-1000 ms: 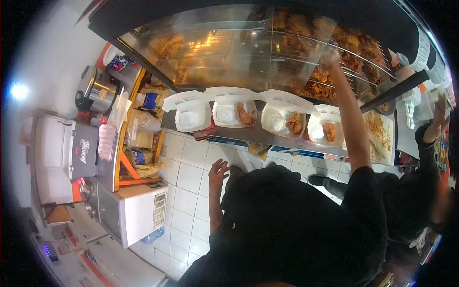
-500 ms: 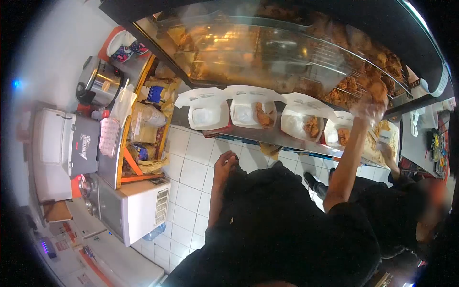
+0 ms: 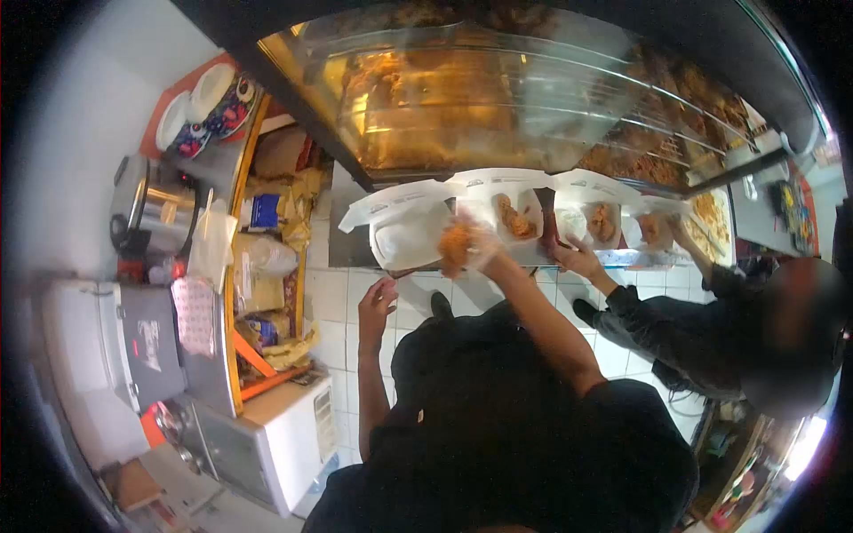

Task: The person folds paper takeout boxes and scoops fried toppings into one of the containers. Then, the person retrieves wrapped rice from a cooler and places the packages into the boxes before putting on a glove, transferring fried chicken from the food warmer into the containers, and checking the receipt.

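My right hand (image 3: 481, 248), in a clear plastic glove, grips a piece of fried chicken (image 3: 456, 247) by the near edge of the boxes; both are slightly blurred. The chicken is beside the leftmost open white box (image 3: 410, 233), which has a small white item inside. To its right, the second box (image 3: 524, 206) contains fried chicken, partly behind my right hand. My left hand (image 3: 378, 300) hangs just below the leftmost box with its fingers curled and no object visible in them.
Two more boxes with chicken (image 3: 601, 222) stand farther right. A co-worker's hand (image 3: 582, 263) touches one; their other hand (image 3: 689, 242) is by the last. A glass display case (image 3: 426, 107) rises behind. On the left are a shelf (image 3: 267, 258) and a steel cooker (image 3: 155, 209).
My right hand has come left and down from the display case, carrying the chicken to the boxes. My left hand has shifted a little left. A co-worker's hand has reached the boxes.
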Tool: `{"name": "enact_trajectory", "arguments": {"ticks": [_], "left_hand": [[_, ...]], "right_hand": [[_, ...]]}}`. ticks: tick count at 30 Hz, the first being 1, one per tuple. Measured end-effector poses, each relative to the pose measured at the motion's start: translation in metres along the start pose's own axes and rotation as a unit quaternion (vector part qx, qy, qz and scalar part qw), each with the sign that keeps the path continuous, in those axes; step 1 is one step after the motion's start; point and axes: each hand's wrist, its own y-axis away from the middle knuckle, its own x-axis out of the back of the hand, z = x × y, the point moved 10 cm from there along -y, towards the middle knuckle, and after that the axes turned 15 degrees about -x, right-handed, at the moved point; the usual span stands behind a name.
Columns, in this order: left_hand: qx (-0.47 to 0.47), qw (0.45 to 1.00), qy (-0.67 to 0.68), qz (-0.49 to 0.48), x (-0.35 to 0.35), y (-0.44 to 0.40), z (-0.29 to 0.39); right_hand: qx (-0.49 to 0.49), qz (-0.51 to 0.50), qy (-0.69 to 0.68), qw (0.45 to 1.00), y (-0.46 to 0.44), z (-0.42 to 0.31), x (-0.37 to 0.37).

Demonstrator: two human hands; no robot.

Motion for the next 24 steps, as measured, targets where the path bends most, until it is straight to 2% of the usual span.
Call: {"name": "enact_trajectory", "arguments": {"ticks": [2,4,5,6,7,8,9,10,11,12,14,15,16,17,18,19,20,21,23,24], "left_hand": [[-0.03,0.999,-0.016,-0.009,0.01,-0.008,0.022],[-0.046,0.999,0.0,-0.022,0.018,-0.01,0.025],[-0.058,0.998,0.018,-0.01,0.025,-0.015,0.027],[-0.063,0.997,0.016,-0.033,0.022,-0.018,0.026],[-0.061,0.998,0.019,-0.008,0.029,-0.017,0.019],[-0.06,0.998,0.023,0.022,0.036,-0.02,0.012],[-0.063,0.998,0.024,0.008,0.033,-0.029,0.004],[-0.077,0.996,-0.024,0.034,0.041,-0.04,-0.008],[-0.09,0.992,-0.07,0.063,0.048,-0.049,-0.017],[-0.105,0.989,-0.077,0.065,0.047,-0.062,-0.019],[-0.13,0.984,-0.107,0.053,0.035,-0.09,-0.008],[-0.154,0.978,-0.134,0.048,0.028,-0.103,0.001],[-0.158,0.978,-0.131,0.041,0.023,-0.114,0.006],[-0.16,0.974,-0.161,0.002,0.014,-0.128,0.012],[-0.165,0.967,-0.189,-0.035,0.004,-0.14,0.017],[-0.173,0.967,-0.184,-0.038,0.0,-0.149,0.018],[-0.178,0.952,-0.244,-0.04,0.0,-0.156,0.014],[-0.187,0.933,-0.304,-0.044,-0.004,-0.163,0.016],[-0.169,0.925,-0.333,-0.063,-0.013,-0.174,0.009],[-0.174,0.92,-0.344,-0.064,-0.013,-0.182,-0.004]], "right_hand": [[-0.236,0.068,-0.078,0.966,-0.027,-0.01,-0.016],[-0.321,0.102,-0.123,0.934,-0.038,0.017,-0.031],[-0.293,0.1,-0.12,0.943,-0.046,0.035,-0.035],[-0.227,0.132,-0.03,0.964,-0.041,0.011,-0.029],[-0.226,0.151,-0.033,0.962,-0.035,0.032,-0.025],[-0.044,0.254,0.186,0.948,-0.031,0.026,-0.013],[0.048,0.288,0.295,0.91,-0.023,0.015,-0.015],[0.135,0.34,0.396,0.842,-0.009,0.006,-0.018],[0.01,0.275,0.267,0.924,-0.011,0.028,0.002],[-0.116,0.196,0.124,0.966,-0.003,0.055,0.009],[-0.118,0.199,0.122,0.965,0.029,0.059,0.019],[-0.001,0.28,0.27,0.921,0.053,0.031,0.027],[0.0,0.287,0.272,0.918,0.068,0.003,0.037],[-0.231,0.256,0.214,0.914,0.084,-0.013,0.054],[-0.445,0.212,0.141,0.858,0.111,-0.004,0.059],[-0.44,0.22,0.143,0.859,0.112,0.025,0.068],[-0.19,0.322,0.442,0.816,0.095,0.02,0.078],[-0.208,0.282,0.427,0.834,0.083,0.015,0.07],[-0.246,0.202,0.393,0.863,0.059,0.002,0.053],[-0.218,0.192,0.451,0.844,0.051,0.026,0.044]]}}
